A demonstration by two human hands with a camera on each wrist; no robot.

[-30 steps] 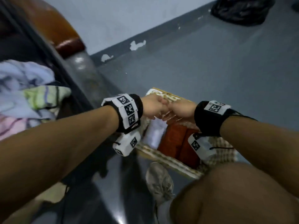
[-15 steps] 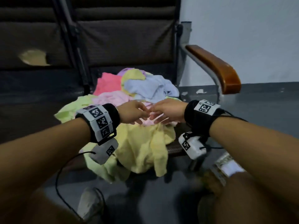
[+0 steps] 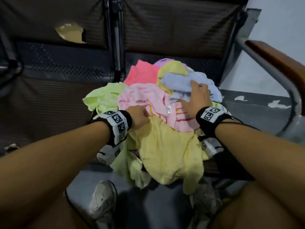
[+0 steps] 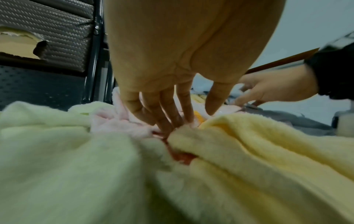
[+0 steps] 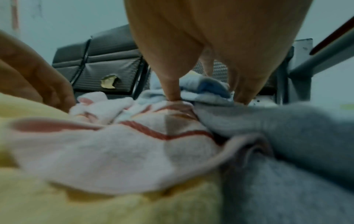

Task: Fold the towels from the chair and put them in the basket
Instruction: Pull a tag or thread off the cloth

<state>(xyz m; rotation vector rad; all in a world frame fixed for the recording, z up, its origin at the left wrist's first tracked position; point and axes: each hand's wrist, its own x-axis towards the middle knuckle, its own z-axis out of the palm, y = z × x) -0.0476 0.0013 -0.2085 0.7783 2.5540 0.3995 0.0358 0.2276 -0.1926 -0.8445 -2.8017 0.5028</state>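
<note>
Half a second on, our hands have parted over the towels (image 3: 158,138) heaped on the chair (image 3: 173,27): left hand (image 3: 140,117) fingers straight on the pink towel (image 3: 143,96), right hand (image 3: 197,96) spread flat against the blue towel (image 3: 179,81). Grey floor (image 3: 257,116), pale wall (image 3: 280,19) right.

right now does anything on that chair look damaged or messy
Yes. The backrest padding of the seat left of the pile is torn, with pale foam showing through a ragged hole. The towels lie in a loose unfolded heap, and the yellow towel hangs over the seat's front edge towards the floor.
</note>
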